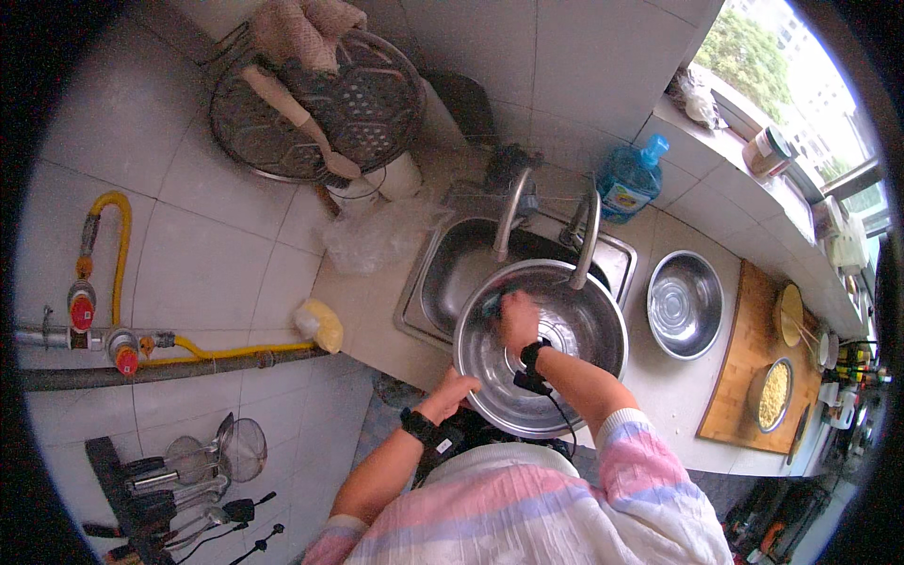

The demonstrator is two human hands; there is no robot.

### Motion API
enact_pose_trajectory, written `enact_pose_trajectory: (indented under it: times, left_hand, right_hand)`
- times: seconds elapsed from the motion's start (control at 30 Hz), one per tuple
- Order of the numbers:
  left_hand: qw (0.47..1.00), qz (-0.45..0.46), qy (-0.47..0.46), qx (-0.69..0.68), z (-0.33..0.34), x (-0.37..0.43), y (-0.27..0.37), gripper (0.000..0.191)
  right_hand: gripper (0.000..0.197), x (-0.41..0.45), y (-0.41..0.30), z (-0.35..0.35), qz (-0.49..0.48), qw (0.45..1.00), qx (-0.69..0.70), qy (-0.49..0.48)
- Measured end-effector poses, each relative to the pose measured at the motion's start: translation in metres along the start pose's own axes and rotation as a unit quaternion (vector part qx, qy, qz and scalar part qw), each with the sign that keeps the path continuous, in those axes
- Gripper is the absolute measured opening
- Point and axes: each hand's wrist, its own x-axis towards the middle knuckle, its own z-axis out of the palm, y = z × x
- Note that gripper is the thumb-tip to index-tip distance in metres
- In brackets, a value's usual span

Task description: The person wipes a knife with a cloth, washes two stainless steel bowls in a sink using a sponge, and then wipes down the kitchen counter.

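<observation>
A large stainless steel basin (pixel 593 346) rests tilted over the front of a metal sink (pixel 441 282). My left hand (pixel 452 395) grips the basin's rim at its lower left, thumb over the edge. Inside the basin, my right hand (pixel 519 321) presses a dark greenish cloth or scrubber (pixel 492 305) against the upper left of the inner wall; the fingers are blurred and the cloth is partly hidden. Two curved faucets, a left one (pixel 512 212) and a right one (pixel 590 236), stand behind the basin, the right one's spout over its rim.
A smaller steel bowl (pixel 685 305) sits on the counter at right, beside a wooden cutting board (pixel 731 395) bearing a bowl of yellow kernels (pixel 774 395) and a knife (pixel 799 432). A blue detergent bottle (pixel 628 183) stands behind the sink; a plastic bag (pixel 374 236) lies at left.
</observation>
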Motion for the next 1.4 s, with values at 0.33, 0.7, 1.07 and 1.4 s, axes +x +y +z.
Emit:
enact_pose_trajectory:
  times: [0.33, 0.7, 1.07, 1.4]
  left_hand:
    - [1.000, -0.018, 0.018, 0.017, -0.011, 0.013, -0.016, 0.041]
    - [0.999, -0.023, 0.037, 0.031, -0.004, 0.000, 0.002, 0.043]
    - [0.999, 0.004, 0.049, -0.014, -0.005, 0.006, 0.002, 0.042]
    - [0.997, 0.030, 0.071, 0.000, -0.018, -0.003, -0.001, 0.045]
  right_hand:
    - [0.028, -0.022, -0.048, -0.017, -0.149, 0.975, 0.162, -0.037]
    - [0.028, 0.018, -0.010, -0.020, -0.011, 0.972, 0.086, 0.220]
    - [0.029, -0.043, -0.033, -0.014, -0.216, 0.913, 0.147, -0.315]
    - [0.022, -0.049, 0.069, -0.103, -0.252, 0.799, -0.360, -0.410]
